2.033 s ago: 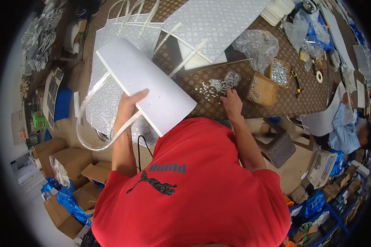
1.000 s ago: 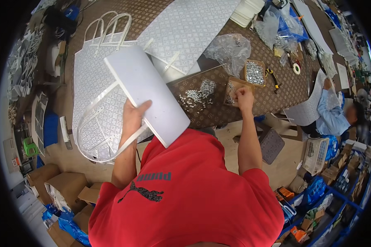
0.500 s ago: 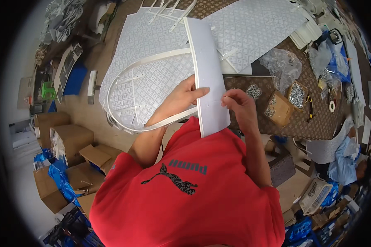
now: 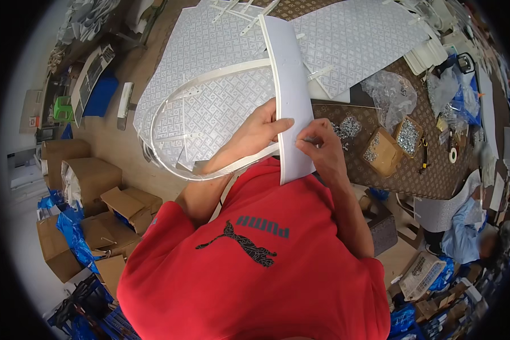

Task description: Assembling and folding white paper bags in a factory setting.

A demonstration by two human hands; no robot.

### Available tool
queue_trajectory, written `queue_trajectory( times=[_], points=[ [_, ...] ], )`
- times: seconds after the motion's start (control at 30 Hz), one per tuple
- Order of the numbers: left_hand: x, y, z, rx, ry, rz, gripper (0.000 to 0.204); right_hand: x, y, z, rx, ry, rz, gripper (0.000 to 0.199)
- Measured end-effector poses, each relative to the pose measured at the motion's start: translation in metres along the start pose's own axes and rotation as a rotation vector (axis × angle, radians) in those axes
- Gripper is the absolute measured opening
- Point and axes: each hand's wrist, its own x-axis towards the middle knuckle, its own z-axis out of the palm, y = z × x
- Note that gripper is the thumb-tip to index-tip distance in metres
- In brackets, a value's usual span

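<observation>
A curved white panel stands upright in front of my red shirt, attached to or touching a white oval hoop frame. My left hand grips the panel's left edge, thumb on its smooth face and fingers behind it. The left forearm passes through the hoop. Close to the panel's right side, my right hand is closed in a pinch. Between its thumb and forefinger shows a small dark metal piece, perhaps a screw; its exact kind is too small to make out.
Patterned grey-white sheets cover much of the brown table. To the right lie an open box of small metal fasteners, a cardboard tray and a clear plastic bag. Cardboard boxes stand at left. Another person is at far right.
My right hand has moved left onto the panel's face, bringing the small metal piece with it. The panel has shifted slightly right, still in my left hand.
</observation>
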Motion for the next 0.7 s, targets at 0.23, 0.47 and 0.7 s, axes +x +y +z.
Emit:
queue_trajectory(
  times=[0.23,0.47,0.7],
  points=[
    [0.008,-0.009,-0.003,-0.093,0.01,0.021,0.042,0.014,0.015,0.009,-0.296,0.165,-0.166,0.034],
    [0.01,-0.017,-0.011,-0.22,0.125,-0.009,0.042,0.01,0.041,-0.057,0.167,0.318,0.098,0.024],
    [0.026,-0.021,-0.012,-0.154,0.021,-0.109,0.038,-0.055,0.245,-0.214,-0.91,0.62,0.567,0.032]
  ],
)
